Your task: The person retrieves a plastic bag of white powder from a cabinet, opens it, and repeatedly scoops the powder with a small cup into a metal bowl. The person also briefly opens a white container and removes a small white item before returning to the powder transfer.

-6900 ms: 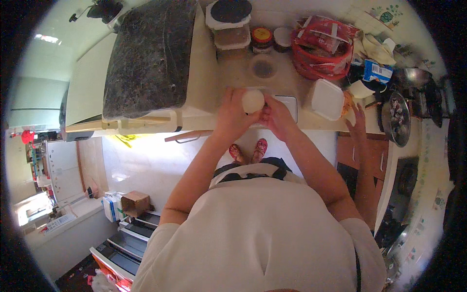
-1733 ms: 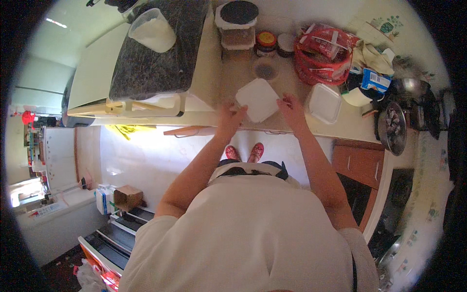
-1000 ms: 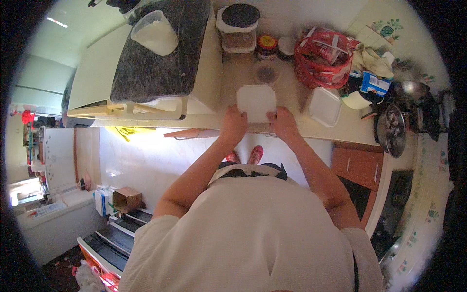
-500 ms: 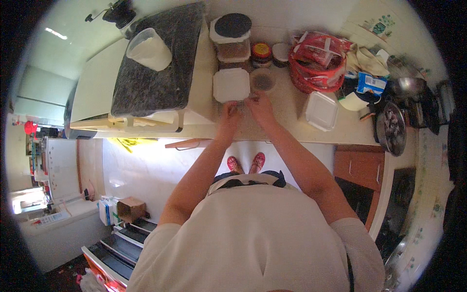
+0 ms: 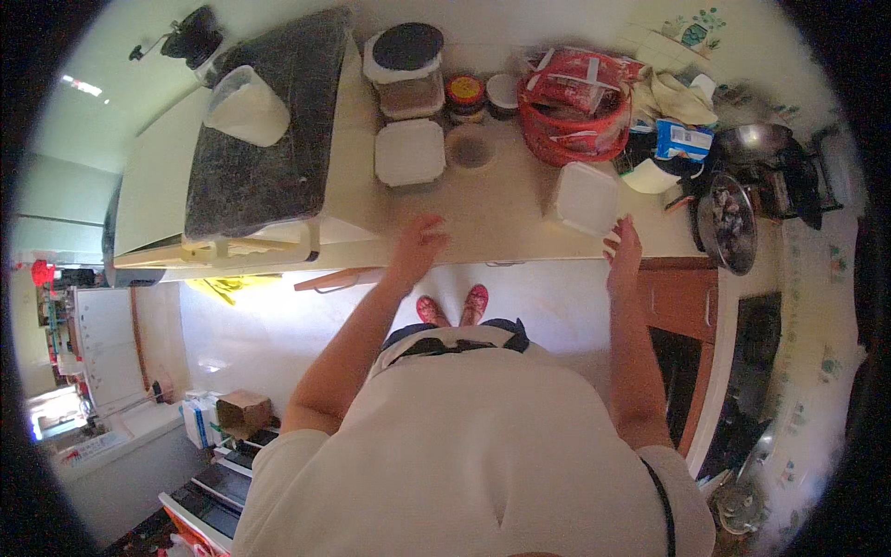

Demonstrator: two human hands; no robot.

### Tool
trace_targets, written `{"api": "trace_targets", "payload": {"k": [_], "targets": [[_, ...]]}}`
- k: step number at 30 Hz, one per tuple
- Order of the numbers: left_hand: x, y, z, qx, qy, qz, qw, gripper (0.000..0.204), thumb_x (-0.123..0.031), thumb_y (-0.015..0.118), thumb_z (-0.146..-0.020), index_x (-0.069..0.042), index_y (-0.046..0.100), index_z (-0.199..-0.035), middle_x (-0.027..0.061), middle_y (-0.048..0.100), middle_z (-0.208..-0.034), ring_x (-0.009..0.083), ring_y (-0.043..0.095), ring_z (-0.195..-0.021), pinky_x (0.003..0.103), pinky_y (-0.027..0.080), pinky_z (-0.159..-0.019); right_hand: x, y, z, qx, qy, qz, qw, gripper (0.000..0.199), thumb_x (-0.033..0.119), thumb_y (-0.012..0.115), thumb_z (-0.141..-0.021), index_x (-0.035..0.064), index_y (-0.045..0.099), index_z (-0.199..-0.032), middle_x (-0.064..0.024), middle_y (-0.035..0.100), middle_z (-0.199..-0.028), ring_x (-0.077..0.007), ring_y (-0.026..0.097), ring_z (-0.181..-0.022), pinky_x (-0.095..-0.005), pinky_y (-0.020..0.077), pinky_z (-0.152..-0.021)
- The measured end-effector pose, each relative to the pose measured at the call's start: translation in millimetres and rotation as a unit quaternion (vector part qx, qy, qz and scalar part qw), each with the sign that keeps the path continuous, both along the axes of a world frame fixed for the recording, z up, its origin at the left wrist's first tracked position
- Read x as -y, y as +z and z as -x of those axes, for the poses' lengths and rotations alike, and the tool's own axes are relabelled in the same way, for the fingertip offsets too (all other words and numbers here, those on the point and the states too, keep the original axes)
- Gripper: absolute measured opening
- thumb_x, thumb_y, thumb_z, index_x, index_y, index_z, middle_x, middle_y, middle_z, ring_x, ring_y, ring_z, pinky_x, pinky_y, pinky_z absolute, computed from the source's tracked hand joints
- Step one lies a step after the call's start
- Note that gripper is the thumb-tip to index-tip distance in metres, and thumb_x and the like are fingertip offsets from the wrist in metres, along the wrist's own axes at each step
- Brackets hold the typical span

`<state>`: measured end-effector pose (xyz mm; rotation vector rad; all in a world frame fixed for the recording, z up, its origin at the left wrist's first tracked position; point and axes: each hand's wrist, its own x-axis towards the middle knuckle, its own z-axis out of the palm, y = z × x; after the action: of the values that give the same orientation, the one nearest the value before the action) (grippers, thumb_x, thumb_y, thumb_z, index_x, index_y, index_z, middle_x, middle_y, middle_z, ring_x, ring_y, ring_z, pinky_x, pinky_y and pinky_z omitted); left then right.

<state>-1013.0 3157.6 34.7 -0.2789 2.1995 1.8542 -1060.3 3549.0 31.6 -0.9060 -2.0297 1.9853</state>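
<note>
My right hand [image 5: 626,245] is at the near right corner of a white square plastic container [image 5: 587,199], fingers apart; whether they touch its rim I cannot tell. Over the counter's front edge hovers my left hand [image 5: 422,245], fingers loosely bent and apart, with nothing in it. Beyond it stands a box with a white square lid [image 5: 410,152]. Right beside that box is a small round tub with brownish contents [image 5: 471,148].
A red basket [image 5: 573,137] with packages stands behind the white container. To its right are a blue packet [image 5: 685,140] and a metal bowl [image 5: 727,225] with dark pieces. A dark board [image 5: 278,121] carrying a translucent measuring jug [image 5: 247,108] lies at the left.
My hands have parted from the white-lidded box and the round tub. The right went right to the white container; the left drew back toward me. The whole view has shifted slightly.
</note>
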Motion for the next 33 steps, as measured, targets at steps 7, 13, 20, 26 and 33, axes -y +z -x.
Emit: {"api": "trace_targets", "payload": {"k": [7,13,20,26,33], "targets": [[-7,101,-49,0.033,-0.187,-0.001,0.982,0.034,-0.015,0.064,-0.099,-0.001,0.058,-0.13,0.0118,0.066,-0.121,0.0205,0.065,-0.11,0.036,0.054,-0.096,-4,2,18,0.035,0.223,0.014,0.974,0.02,0.023,0.072,-0.094,0.0062,0.061,-0.097,-0.0005,0.059,-0.087,-0.0095,0.057,-0.072,-0.0272,0.0548,-0.065],[17,190,-84,-0.116,-0.065,-0.012,0.991,0.033,-0.005,0.07,-0.094,0.0,0.062,-0.125,0.0132,0.065,-0.122,0.0194,0.069,-0.098,0.03,0.057,-0.085,89,-4,-20,0.055,0.327,0.091,0.939,0.023,0.017,0.073,-0.09,0.0077,0.054,-0.096,-0.003,0.056,-0.086,-0.0133,0.061,-0.072,-0.0334,0.0603,-0.067],[86,277,-26,-0.404,0.276,0.156,0.858,0.089,-0.017,0.088,-0.076,0.003,0.039,-0.148,0.0179,0.056,-0.135,0.0247,0.059,-0.116,0.035,0.049,-0.098,201,15,-22,0.084,0.359,0.095,0.925,0.027,0.017,0.073,-0.091,0.001,0.054,-0.101,-0.0079,0.059,-0.092,-0.018,0.064,-0.072,-0.0355,0.0613,-0.067],[133,257,36,-0.323,0.228,0.24,0.886,0.107,-0.038,0.095,-0.063,0.008,0.04,-0.143,0.0228,0.06,-0.133,0.0296,0.059,-0.123,0.037,0.047,-0.103,211,-6,-1,0.012,0.376,0.161,0.912,0.03,0.019,0.073,-0.093,0.0007,0.055,-0.108,-0.0083,0.059,-0.093,-0.0186,0.065,-0.076,-0.0347,0.0611,-0.068],[134,268,51,-0.281,0.222,0.281,0.89,0.08,-0.039,0.094,-0.063,0.004,0.057,-0.119,0.0232,0.071,-0.105,0.0362,0.07,-0.102,0.041,0.054,-0.09,148,3,-45,0.067,0.453,0.047,0.888,0.027,0.019,0.069,-0.096,0.0012,0.058,-0.114,-0.0086,0.064,-0.098,-0.0182,0.068,-0.08,-0.0348,0.0611,-0.073]]}}
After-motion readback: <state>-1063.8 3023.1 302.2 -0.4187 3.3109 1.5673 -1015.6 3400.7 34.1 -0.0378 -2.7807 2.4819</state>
